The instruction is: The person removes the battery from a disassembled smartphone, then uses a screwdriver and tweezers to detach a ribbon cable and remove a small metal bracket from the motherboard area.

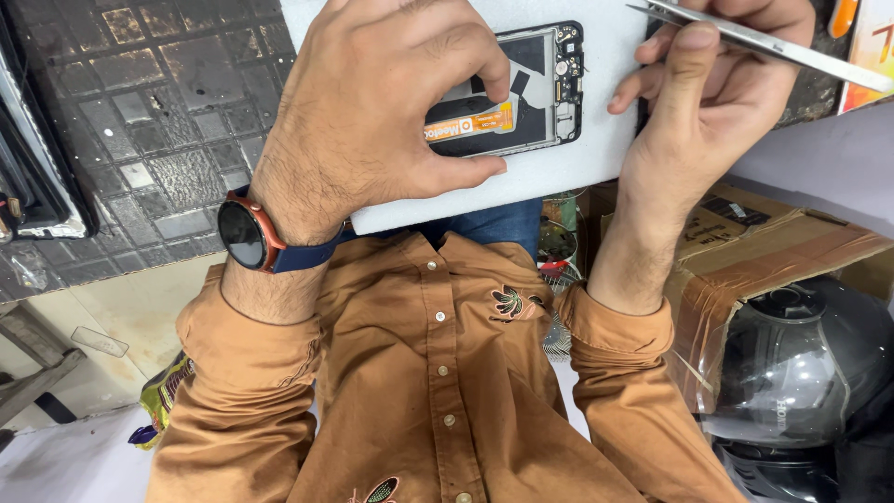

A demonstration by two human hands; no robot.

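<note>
An opened black smartphone (549,93) with its inner parts and an orange flex ribbon (470,123) showing lies on a white pad (568,172). My left hand (372,102), with a round watch (247,233) on its wrist, covers the phone's left part and pinches it between thumb and fingers. My right hand (708,102) is just right of the phone at the pad's edge. It holds metal tweezers (773,45) that slant across the top right. The tweezer tips are above the pad, apart from the phone.
A dark grid-pattern mat (158,112) covers the bench on the left, with a black-edged device (28,158) at its far left. Below the bench on the right are a taped cardboard box (773,251) and a dark helmet (801,363). A snack packet (163,396) lies at the lower left.
</note>
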